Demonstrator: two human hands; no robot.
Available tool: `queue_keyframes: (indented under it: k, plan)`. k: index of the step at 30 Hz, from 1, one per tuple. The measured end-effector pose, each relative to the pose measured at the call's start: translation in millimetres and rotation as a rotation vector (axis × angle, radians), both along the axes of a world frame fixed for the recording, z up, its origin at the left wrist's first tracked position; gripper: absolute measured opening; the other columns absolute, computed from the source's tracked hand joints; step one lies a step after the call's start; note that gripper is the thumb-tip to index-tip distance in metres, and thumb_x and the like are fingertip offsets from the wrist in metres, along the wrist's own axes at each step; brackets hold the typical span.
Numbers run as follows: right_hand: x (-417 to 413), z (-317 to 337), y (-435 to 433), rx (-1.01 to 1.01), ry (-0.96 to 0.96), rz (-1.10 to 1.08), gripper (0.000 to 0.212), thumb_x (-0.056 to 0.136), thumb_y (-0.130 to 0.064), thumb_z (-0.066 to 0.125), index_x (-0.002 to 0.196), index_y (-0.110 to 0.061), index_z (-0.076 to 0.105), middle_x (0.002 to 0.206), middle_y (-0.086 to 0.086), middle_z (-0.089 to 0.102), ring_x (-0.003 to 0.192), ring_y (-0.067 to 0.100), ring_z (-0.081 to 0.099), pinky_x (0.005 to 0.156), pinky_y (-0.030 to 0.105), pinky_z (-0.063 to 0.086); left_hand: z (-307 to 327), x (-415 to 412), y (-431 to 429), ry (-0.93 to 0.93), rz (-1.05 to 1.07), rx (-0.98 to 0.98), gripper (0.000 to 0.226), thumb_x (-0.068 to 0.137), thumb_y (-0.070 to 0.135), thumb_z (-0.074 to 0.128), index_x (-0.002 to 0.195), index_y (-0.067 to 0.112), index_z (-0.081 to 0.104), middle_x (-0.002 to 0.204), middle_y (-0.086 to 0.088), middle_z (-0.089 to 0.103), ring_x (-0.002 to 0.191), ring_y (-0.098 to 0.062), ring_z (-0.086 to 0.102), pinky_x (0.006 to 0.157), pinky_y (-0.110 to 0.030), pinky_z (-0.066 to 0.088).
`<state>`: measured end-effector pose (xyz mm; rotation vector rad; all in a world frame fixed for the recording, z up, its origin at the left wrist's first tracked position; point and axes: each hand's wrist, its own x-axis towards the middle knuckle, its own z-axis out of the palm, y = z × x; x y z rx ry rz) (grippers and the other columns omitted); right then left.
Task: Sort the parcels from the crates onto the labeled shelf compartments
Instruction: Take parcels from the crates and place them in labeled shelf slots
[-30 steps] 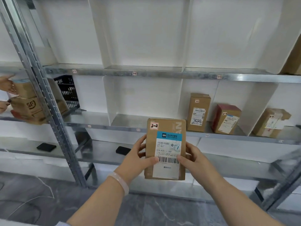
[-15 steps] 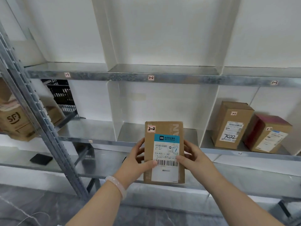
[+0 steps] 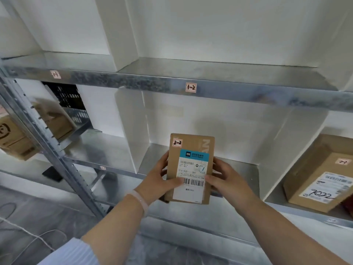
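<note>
Parcel (image 3: 190,169) tagged 2-2, frame centre, label up for reading; left hand (image 3: 158,183) and right hand (image 3: 226,180) grasping its sides, right before the open middle compartment (image 3: 200,155), probably its slot.

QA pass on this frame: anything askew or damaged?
Nothing damaged. The 2-2 parcel sits upright between left hand and right hand. Only the cardboard boxes, far left, look tilted; too blurred to judge.

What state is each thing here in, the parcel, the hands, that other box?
Brown cardboard parcel stickered 2-2: upright, held before the middle shelf.
Left hand: gripping the parcel's left edge.
Right hand: gripping its right edge.
Brown cardboard box marked 7022: standing in the right compartment, label outward.
</note>
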<state>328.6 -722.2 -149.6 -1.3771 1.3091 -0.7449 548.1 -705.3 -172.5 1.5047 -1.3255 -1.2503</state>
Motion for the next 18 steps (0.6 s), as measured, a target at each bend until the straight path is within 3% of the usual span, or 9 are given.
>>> queue_keyframes:
  k: [2, 4, 6, 8, 10, 12, 15, 18]
  plan:
    - [7, -4, -17, -0.001, 0.014, 0.014, 0.049, 0.090, -0.018, 0.066, 0.124, -0.048, 0.048, 0.119, -0.020, 0.065, 0.113, 0.012, 0.063, 0.093, 0.047, 0.054, -5, 5, -15, -0.004, 0.022, -0.017, 0.088, 0.078, 0.020, 0.083, 0.144, 0.047, 0.030, 0.134, 0.015, 0.058, 0.128, -0.015, 0.053, 0.095, -0.039, 0.055]
    - [15, -9, -31, 0.002, 0.016, 0.017, 0.050, 0.089, -0.019, 0.067, 0.125, -0.048, 0.048, 0.120, -0.022, 0.064, 0.114, 0.010, 0.062, 0.095, 0.045, 0.054, -13, 12, -30, 0.000, 0.027, -0.025, 0.093, 0.075, 0.020, 0.086, 0.146, 0.044, 0.032, 0.132, 0.015, 0.061, 0.127, -0.016, 0.055, 0.096, -0.044, 0.056]
    - [25, -13, -42, 0.007, 0.018, 0.017, 0.055, 0.088, -0.022, 0.068, 0.131, -0.047, 0.045, 0.120, -0.027, 0.060, 0.114, 0.005, 0.059, 0.091, 0.034, 0.054, -22, 22, -45, 0.003, 0.023, -0.016, 0.092, 0.076, 0.015, 0.084, 0.147, 0.043, 0.033, 0.128, 0.013, 0.064, 0.125, -0.016, 0.058, 0.095, -0.044, 0.056]
    - [36, -15, -52, 0.001, 0.050, 0.019, 0.059, 0.087, -0.027, 0.069, 0.136, -0.046, 0.041, 0.121, -0.029, 0.056, 0.113, 0.001, 0.055, 0.085, 0.023, 0.049, -28, 33, -58, -0.006, 0.012, -0.020, 0.084, 0.079, 0.011, 0.081, 0.144, 0.041, 0.037, 0.124, 0.013, 0.066, 0.122, -0.014, 0.060, 0.091, -0.031, 0.058]
    - [49, -19, -62, 0.002, 0.053, 0.011, 0.063, 0.086, -0.025, 0.071, 0.140, -0.041, 0.041, 0.128, -0.025, 0.055, 0.118, 0.002, 0.053, 0.089, 0.025, 0.046, -34, 43, -68, -0.036, 0.006, -0.039, 0.076, 0.082, 0.010, 0.079, 0.140, 0.039, 0.040, 0.120, 0.015, 0.066, 0.119, -0.012, 0.060, 0.081, -0.015, 0.057]
    - [60, -24, -73, 0.015, 0.045, -0.020, 0.066, 0.084, -0.022, 0.072, 0.141, -0.037, 0.043, 0.131, -0.020, 0.057, 0.123, 0.004, 0.053, 0.098, 0.028, 0.047, -41, 53, -78, -0.043, 0.008, -0.049, 0.071, 0.084, 0.009, 0.077, 0.138, 0.037, 0.040, 0.119, 0.015, 0.066, 0.117, -0.013, 0.060, 0.075, -0.009, 0.054]
    - [73, -31, -83, 0.020, 0.060, -0.051, 0.067, 0.081, -0.028, 0.075, 0.141, -0.035, 0.045, 0.133, -0.017, 0.058, 0.123, 0.006, 0.055, 0.105, 0.040, 0.046, -53, 64, -92, -0.034, 0.009, -0.071, 0.068, 0.083, 0.006, 0.076, 0.137, 0.033, 0.044, 0.118, 0.014, 0.067, 0.118, -0.012, 0.060, 0.080, -0.012, 0.055]
    - [82, -41, -90, 0.014, 0.068, -0.084, 0.061, 0.080, -0.032, 0.075, 0.136, -0.034, 0.051, 0.128, -0.017, 0.062, 0.118, 0.007, 0.059, 0.101, 0.035, 0.048, -66, 71, -102, -0.039, 0.025, -0.115, 0.070, 0.080, 0.004, 0.078, 0.123, 0.049, 0.047, 0.113, 0.021, 0.069, 0.117, -0.008, 0.062, 0.090, -0.028, 0.058]
